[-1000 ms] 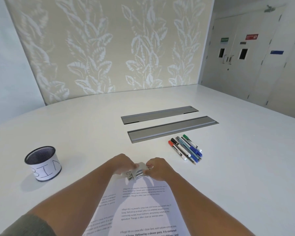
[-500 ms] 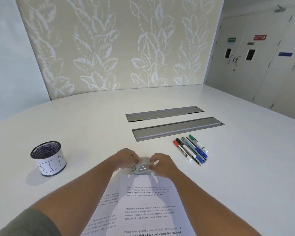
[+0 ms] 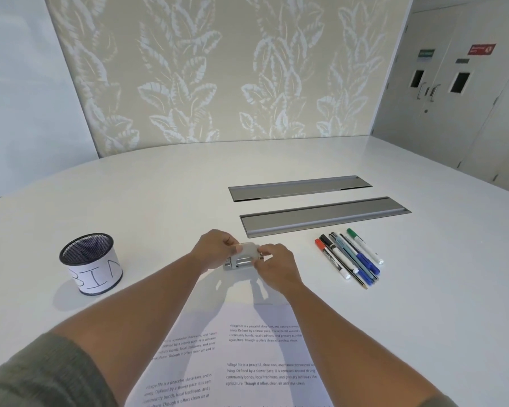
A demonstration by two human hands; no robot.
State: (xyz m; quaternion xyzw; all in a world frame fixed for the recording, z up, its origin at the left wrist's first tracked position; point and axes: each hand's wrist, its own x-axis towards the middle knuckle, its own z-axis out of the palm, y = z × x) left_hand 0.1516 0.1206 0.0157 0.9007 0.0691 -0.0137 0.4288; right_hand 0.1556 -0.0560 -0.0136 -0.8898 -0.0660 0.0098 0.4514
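Note:
A small silver and grey hole punch (image 3: 243, 257) stands on the white table (image 3: 165, 201) beyond the far edge of the printed paper sheets (image 3: 247, 356). My left hand (image 3: 215, 249) grips its left end with curled fingers, thumb on the top lever. My right hand (image 3: 272, 264) pinches its right end. The punch appears clear of the paper's top edge. Two sheets lie overlapped between my forearms, the lower one sticking out to the left.
A black mesh cup labelled BIN (image 3: 91, 264) stands at the left. Several markers and pens (image 3: 348, 257) lie in a row at the right. Two grey cable trays (image 3: 323, 218) are set into the table behind them.
Both hands have carried the hole punch away from the paper's top edge, farther out on the table. The sheets stay where they lay.

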